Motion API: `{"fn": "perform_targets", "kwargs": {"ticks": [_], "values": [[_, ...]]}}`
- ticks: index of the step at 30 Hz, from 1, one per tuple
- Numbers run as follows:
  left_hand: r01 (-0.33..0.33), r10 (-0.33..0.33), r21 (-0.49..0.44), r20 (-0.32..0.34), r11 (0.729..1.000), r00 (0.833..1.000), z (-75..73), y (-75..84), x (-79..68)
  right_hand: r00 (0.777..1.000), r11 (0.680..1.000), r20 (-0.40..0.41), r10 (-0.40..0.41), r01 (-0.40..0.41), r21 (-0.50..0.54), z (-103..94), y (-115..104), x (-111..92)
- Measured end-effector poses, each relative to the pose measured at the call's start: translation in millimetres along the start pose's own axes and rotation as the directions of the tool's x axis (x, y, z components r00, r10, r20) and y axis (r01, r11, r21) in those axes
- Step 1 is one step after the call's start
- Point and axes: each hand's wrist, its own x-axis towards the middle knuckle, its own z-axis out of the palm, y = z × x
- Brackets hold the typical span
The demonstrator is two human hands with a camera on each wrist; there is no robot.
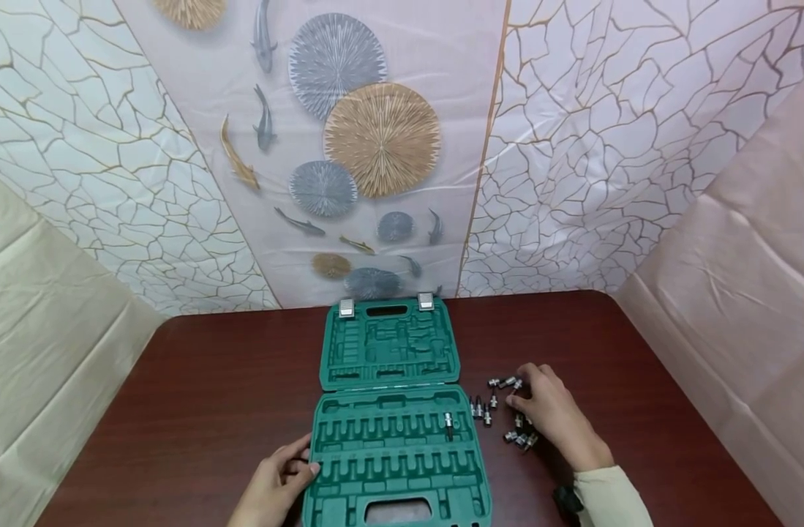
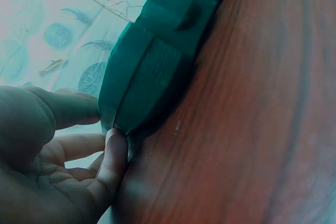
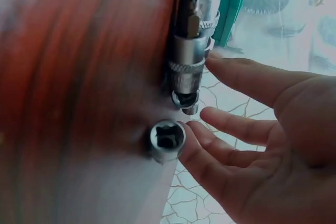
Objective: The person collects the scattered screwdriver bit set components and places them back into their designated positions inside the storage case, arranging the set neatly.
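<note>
I'm watching the left hand [image 1: 273, 479] pinching the left edge of the unfolded green case [image 1: 375, 446]. The right hand [image 1: 554, 406] is arching, thumb and fingers parted, among metal bits [image 1: 494, 400] lying on the table [image 1: 243, 395] just right of the case.

Bare left hand [image 1: 273, 479], bare right hand [image 1: 551, 410], plain cream sleeve [image 1: 612, 499] reaching the right wrist, small black piece [image 1: 568, 502] beside the cuff [image 1: 591, 477], its details too dark to tell

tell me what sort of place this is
Probably a makeshift, screened-off tabletop workspace: a reddish-brown table, a wrinkled patterned backdrop behind it, and an open green tool case on top.
</note>
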Motion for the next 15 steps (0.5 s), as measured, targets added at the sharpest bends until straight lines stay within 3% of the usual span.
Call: {"fn": "perform_targets", "kwargs": {"ticks": [6,15], "values": [[-0.009,0.009,0.005,-0.005,1.0,1.0,-3.6,1.5,2.3,1.0,0.999,0.021,0.007,-0.007,-0.037,-1.5,-1.6,9.3],[-0.041,0.042,-0.019,0.076,0.999,0.996,-6.4,-7.2,4.4,0.999,0.994,0.053,-0.014,0.019,-0.104,1.0,-2.5,10.3]]}}
